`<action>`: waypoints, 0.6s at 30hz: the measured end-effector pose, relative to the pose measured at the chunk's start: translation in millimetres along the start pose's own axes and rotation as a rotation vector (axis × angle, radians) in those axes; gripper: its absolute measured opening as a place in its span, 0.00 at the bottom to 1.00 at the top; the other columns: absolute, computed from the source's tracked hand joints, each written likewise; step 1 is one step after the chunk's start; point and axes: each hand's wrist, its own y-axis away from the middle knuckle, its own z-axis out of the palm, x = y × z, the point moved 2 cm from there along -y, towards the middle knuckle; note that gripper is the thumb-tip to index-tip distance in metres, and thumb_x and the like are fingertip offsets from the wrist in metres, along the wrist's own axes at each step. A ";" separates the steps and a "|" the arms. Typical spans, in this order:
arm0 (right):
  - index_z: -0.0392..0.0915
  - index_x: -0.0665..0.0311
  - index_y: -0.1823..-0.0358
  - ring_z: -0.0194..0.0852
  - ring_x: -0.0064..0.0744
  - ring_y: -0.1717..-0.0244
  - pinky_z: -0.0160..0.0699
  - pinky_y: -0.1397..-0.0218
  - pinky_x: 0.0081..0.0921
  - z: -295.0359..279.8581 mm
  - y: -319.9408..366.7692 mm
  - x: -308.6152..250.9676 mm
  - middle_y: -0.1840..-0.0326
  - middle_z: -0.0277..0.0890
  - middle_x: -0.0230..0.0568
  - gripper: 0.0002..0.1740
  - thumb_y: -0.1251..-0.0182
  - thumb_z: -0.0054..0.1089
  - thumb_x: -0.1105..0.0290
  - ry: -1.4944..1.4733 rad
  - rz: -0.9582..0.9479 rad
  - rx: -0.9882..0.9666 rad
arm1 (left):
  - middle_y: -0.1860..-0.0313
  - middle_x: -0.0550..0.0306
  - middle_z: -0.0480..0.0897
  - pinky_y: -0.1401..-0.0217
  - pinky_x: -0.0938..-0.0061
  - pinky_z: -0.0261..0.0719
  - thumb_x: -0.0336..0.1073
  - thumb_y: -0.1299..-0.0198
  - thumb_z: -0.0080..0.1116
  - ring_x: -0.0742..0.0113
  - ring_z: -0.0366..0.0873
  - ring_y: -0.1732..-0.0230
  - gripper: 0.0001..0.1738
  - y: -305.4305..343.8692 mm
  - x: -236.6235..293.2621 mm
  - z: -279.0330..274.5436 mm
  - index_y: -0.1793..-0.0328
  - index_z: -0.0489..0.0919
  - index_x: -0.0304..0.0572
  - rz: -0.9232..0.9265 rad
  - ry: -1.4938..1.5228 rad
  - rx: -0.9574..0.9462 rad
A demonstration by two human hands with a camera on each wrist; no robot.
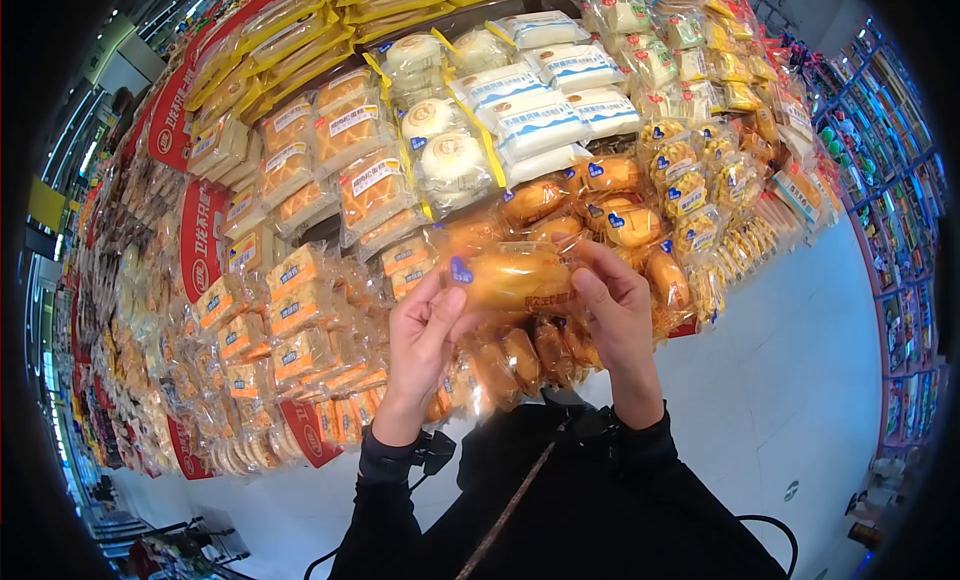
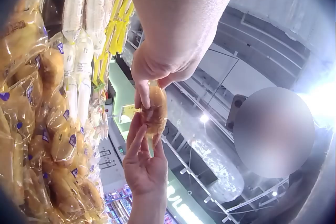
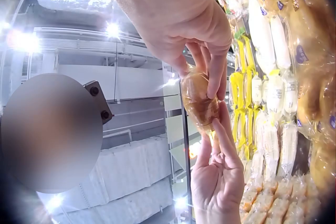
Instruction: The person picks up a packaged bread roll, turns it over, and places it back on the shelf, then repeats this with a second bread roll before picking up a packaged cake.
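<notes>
A bread roll in a clear plastic wrapper (image 1: pixel 520 280) is held up level between both hands, over the packed display. My left hand (image 1: pixel 424 328) pinches its left end, the thumb on the near face by a blue heart label. On the other end, my right hand (image 1: pixel 618 298) grips the wrapper between thumb and fingers. From the left wrist view, the wrapped roll (image 2: pixel 155 109) spans the gap between the two hands. Its rounded brown side shows in the right wrist view, with fingers of both hands along it.
Similar wrapped rolls (image 1: pixel 610 215) lie behind and below the held one. White packets (image 1: pixel 545 100), cream buns (image 1: pixel 450 160) and boxed-looking cakes (image 1: pixel 375 185) fill the sloping stand. Small orange-labelled cakes (image 1: pixel 300 310) are piled left. Pale floor (image 1: pixel 770 380) and tall shelves (image 1: pixel 905 220) lie right.
</notes>
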 end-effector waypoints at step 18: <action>0.65 0.72 0.46 0.65 0.17 0.62 0.74 0.54 0.20 1.2 1.1 0.6 0.68 0.64 0.27 0.22 0.39 0.53 0.66 0.027 0.024 0.032 | 0.49 0.49 0.73 0.50 0.72 0.73 0.34 0.38 0.44 0.65 0.73 0.50 0.23 1.0 0.3 3.6 0.38 0.61 0.30 -0.009 0.018 0.012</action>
